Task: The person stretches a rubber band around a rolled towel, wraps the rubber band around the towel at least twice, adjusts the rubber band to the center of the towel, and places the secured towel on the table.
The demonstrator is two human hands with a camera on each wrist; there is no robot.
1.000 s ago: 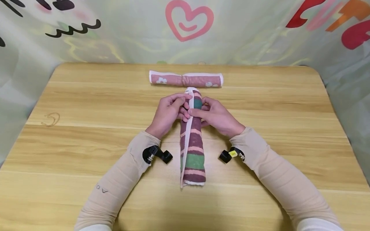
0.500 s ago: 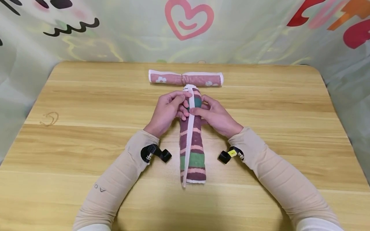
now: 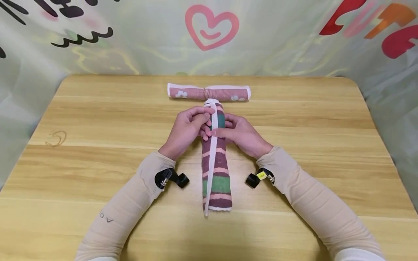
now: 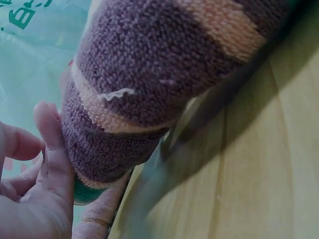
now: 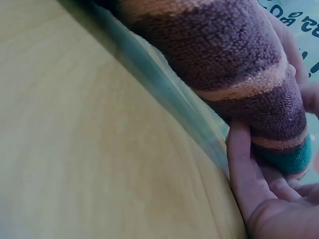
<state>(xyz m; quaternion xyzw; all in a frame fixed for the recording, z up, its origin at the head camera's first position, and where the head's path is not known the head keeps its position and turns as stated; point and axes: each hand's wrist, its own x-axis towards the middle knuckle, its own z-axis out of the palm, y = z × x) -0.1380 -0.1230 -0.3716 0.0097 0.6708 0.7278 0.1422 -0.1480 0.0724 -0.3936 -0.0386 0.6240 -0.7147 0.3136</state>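
A striped towel (image 3: 219, 161), rolled up in purple, pink and green, lies lengthwise on the table in the head view. Its white edge strip (image 3: 212, 156) runs along the top and sticks out slightly at the near end. My left hand (image 3: 185, 128) holds the roll's far part from the left, its index fingertip on the white strip. From the right, my right hand (image 3: 243, 135) grips the same part, thumb across the top. In the right wrist view its fingers (image 5: 241, 159) lie against the towel's side. The left wrist view shows the left fingers (image 4: 55, 154) beside the roll.
Behind the striped roll lies a pink rolled towel (image 3: 225, 93) with white flowers, bound at its middle by a band. Loose thin brown bands (image 3: 58, 139) lie at the left on the wooden table (image 3: 98, 174). A printed curtain (image 3: 156, 43) hangs beyond the far edge.
The hands stay at the roll's far part with only slight finger shifts. The white strip's near end has moved a little. The head view has tilted slightly.
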